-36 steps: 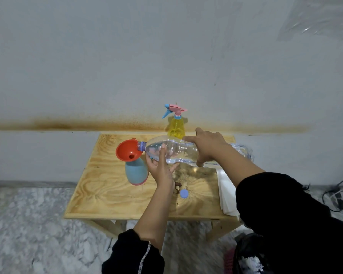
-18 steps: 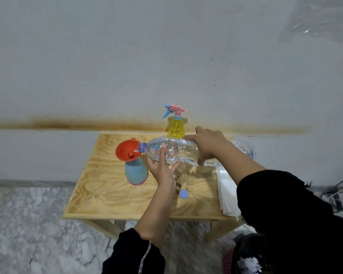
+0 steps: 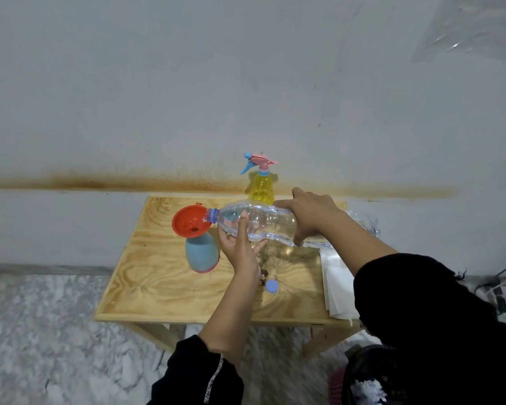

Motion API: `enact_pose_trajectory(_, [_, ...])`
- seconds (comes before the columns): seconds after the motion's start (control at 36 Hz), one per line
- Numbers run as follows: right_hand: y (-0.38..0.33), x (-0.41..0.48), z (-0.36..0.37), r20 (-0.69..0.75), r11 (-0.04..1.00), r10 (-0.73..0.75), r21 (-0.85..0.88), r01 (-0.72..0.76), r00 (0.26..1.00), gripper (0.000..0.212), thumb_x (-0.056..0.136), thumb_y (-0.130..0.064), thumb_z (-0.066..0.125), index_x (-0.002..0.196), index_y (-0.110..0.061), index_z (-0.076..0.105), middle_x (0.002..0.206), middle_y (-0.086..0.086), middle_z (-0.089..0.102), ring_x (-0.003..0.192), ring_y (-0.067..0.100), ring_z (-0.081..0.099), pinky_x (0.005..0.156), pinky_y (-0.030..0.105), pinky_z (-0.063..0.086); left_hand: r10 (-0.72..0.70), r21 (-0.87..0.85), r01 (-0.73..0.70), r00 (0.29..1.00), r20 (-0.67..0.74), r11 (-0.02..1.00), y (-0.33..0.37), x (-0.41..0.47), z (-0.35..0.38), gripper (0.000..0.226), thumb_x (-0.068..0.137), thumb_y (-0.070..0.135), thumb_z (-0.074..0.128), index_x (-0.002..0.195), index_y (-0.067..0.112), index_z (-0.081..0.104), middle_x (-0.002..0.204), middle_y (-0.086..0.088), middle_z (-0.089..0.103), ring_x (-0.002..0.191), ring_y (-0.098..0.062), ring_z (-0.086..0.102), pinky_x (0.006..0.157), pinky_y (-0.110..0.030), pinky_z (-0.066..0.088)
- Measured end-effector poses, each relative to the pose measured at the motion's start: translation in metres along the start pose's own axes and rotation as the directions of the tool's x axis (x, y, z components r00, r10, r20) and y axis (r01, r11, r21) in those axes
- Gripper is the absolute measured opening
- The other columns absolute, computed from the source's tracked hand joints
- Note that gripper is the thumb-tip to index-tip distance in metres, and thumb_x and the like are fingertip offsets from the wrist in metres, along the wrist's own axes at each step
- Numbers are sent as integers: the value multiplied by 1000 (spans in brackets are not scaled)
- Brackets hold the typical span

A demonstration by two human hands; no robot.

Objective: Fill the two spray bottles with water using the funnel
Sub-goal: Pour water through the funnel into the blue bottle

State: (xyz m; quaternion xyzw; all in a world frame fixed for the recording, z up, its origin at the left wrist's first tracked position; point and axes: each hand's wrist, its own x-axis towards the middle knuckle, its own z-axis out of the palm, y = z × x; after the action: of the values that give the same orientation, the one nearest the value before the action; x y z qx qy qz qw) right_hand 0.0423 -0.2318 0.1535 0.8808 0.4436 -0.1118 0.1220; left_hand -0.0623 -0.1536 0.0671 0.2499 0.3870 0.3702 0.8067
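Observation:
A clear plastic water bottle point(image 3: 263, 222) lies almost level above the table, its blue-ringed mouth over the red funnel point(image 3: 191, 221). The funnel sits in the neck of a blue spray bottle point(image 3: 201, 255) with no spray head on it. My left hand point(image 3: 240, 249) cups the water bottle from below, near its neck. My right hand point(image 3: 311, 214) grips the bottle's rear part from above. A yellow spray bottle point(image 3: 261, 187) with a pink and blue trigger head stands at the back of the table.
The small wooden table point(image 3: 146, 282) stands against a white wall on a marble floor. A blue bottle cap point(image 3: 272, 286) lies near the table's middle. White sheets point(image 3: 338, 285) lie at the right edge, with crumpled clear plastic point(image 3: 365, 222) behind my right arm.
The water bottle has tipped slightly further toward the funnel, its rear a little higher. Both hands keep their grip in the same place.

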Motion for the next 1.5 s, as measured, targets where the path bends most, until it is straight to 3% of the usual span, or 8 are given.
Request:
enact_pose_trajectory(0.33, [5,-5,35,-55,962,45,271,-28,997,98,62,-40,80,141,-45,22,119,4,38,102,23,52,67,32,40,69,189,-86,993,92,978,10,1,0,67,80,22,75,135,36,40,133,1,47,100,-18,64,48,-25,52])
enact_pose_trajectory(0.5, [14,-9,64,-182,860,126,510,-16,975,99,61,-42,78,140,-50,20,103,-3,33,83,15,44,63,29,40,171,337,-257,949,266,906,18,2,16,78,73,17,80,138,34,40,123,0,56,103,-23,65,59,-34,57])
enact_pose_trajectory(0.61, [23,-10,82,-287,753,217,658,27,933,98,61,-42,77,141,-47,21,103,-3,37,81,17,49,62,32,47,214,434,-396,887,409,809,15,1,37,84,64,28,86,135,40,41,123,6,56,106,-26,62,78,-48,57])
enact_pose_trajectory(0.72, [31,-7,100,-324,599,313,797,79,893,99,65,-36,79,145,-38,21,118,-3,43,102,11,48,81,35,47,254,504,-577,781,570,643,7,-1,63,86,62,30,88,136,30,44,125,9,56,109,-7,56,93,-33,51])
enact_pose_trajectory(0.92, [45,7,117,-341,397,440,904,160,831,98,61,-30,85,142,-28,30,134,-2,50,126,15,45,98,29,39,214,536,-741,646,733,403,-11,-8,95,91,65,28,85,142,29,37,131,5,51,117,-12,50,98,-31,45])
enact_pose_trajectory(1.19, [55,20,132,-393,487,503,865,123,770,99,54,-24,90,135,0,38,132,13,53,123,26,50,97,22,36,146,541,-796,590,794,272,-32,0,104,92,64,31,85,142,30,37,139,4,47,124,-13,47,98,-33,46])
enact_pose_trajectory(1.39, [56,26,132,-406,521,462,844,130,788,97,56,-23,88,132,8,37,134,20,47,125,32,46,103,32,37,164,547,-812,579,799,204,-35,2,104,92,66,40,82,143,36,32,142,9,42,128,0,40,91,-8,34])
enact_pose_trajectory(1.5, [54,25,130,-409,521,447,842,140,796,97,60,-28,86,134,7,34,133,21,45,126,32,44,105,33,35,131,550,-817,573,809,174,-33,1,101,94,69,44,79,145,41,23,146,9,36,131,-4,37,95,-22,40])
